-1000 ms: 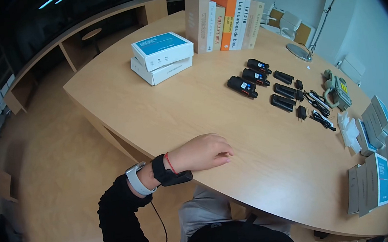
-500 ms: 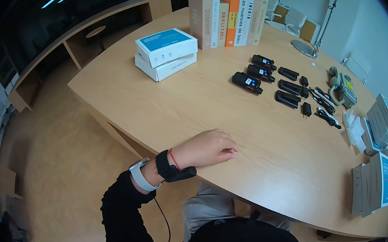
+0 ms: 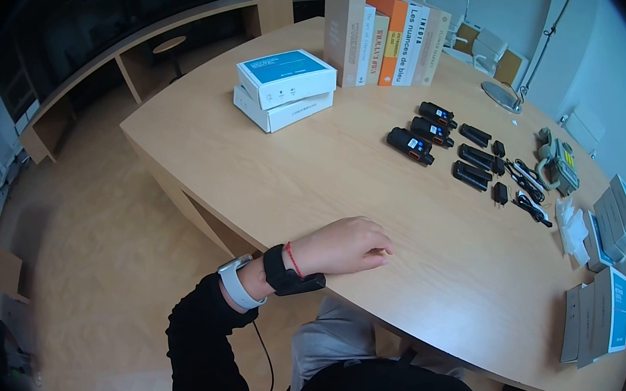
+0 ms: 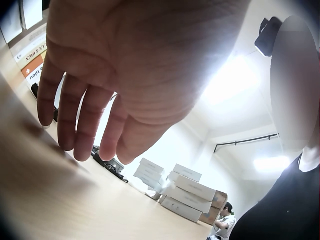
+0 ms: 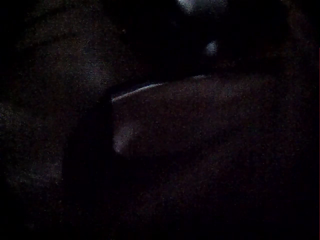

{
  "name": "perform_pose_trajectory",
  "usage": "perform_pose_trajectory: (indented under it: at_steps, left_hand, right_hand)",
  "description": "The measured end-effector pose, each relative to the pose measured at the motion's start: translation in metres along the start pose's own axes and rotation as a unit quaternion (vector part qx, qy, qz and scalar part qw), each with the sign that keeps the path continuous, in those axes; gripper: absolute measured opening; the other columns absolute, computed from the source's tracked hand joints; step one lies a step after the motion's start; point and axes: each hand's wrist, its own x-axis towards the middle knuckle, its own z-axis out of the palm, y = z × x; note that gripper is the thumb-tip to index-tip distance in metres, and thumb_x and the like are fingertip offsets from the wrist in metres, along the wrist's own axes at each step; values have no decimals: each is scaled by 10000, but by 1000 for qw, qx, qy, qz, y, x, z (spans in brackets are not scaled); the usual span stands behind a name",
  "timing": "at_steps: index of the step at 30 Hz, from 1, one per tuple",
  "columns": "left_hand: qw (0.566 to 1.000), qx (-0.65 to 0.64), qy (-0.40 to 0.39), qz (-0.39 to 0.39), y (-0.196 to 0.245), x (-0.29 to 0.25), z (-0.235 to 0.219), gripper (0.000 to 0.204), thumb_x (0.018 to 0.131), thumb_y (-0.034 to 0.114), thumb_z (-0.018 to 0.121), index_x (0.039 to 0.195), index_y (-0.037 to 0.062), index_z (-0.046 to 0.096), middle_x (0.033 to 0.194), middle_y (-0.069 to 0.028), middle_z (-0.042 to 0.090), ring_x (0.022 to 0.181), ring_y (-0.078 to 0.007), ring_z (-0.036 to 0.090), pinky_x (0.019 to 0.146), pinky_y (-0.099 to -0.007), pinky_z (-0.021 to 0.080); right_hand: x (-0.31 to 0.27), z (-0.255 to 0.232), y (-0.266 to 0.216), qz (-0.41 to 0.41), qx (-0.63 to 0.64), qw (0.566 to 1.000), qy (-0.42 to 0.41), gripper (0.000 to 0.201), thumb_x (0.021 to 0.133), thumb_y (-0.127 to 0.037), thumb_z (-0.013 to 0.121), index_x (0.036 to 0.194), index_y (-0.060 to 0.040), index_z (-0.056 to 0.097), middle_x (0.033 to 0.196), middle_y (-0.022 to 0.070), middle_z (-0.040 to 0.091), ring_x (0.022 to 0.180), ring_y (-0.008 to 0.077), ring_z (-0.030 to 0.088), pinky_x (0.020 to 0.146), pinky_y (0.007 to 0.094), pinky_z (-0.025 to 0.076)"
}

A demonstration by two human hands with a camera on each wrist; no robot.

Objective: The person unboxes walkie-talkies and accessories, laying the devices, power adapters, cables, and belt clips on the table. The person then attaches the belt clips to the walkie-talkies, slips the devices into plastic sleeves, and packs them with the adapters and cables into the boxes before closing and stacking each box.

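My left hand (image 3: 346,246) lies at the near edge of the wooden table (image 3: 289,190), palm down, with its fingers loosely bent and nothing held. In the left wrist view the palm and relaxed fingers show close above the tabletop. Beyond this hand are three black handheld devices (image 3: 409,146) with small labels, beside several slim black bars (image 3: 473,176). My right hand is outside the head view. The right wrist view is nearly black, with a dim rounded shape that may be part of the hand; I cannot tell what that hand does.
Two stacked white-and-blue boxes (image 3: 288,78) stand at the back left, next to a row of upright books (image 3: 388,40). Black cables (image 3: 532,209), a corded telephone (image 3: 556,164) and several open boxes (image 3: 595,314) line the right side. Another person (image 4: 226,223) appears in the left wrist view.
The head view has shifted slightly, so the scene sits a little further right. The left hand stays at the table edge; the things on the table have not moved.
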Motion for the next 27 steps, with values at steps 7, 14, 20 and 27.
perform_pose_trajectory:
  at_steps: [7,14,20,27]
  left_hand:
    - [998,4,-54,-18,1,3,-3,203,852,194,591,965,28,619,918,-92,625,909,-275,565,816,-367,455]
    - [998,0,-54,-24,2,3,-2,199,853,189,587,969,29,618,917,-90,624,911,-273,565,818,-364,454]
    - [998,1,-59,-25,2,3,-2,188,855,177,578,970,33,618,917,-87,622,920,-268,560,825,-360,450]
    - [998,-3,-58,-25,2,2,-2,181,858,170,574,971,36,617,916,-86,621,919,-267,560,828,-363,446]
  right_hand:
    - [-2,-1,2,-3,-3,1000,10,169,832,-90,591,970,9,594,838,171,616,720,263,606,675,361,486]
    - [-2,-7,4,-7,-13,1000,20,176,835,-87,590,982,9,590,852,171,616,730,265,607,679,364,487]
    - [-9,-5,5,-4,-16,999,30,181,837,-84,589,992,10,587,863,171,617,738,267,607,682,366,487]
    - [-17,-9,5,2,-26,999,41,188,840,-81,587,1005,10,583,876,172,617,747,270,608,685,368,488]
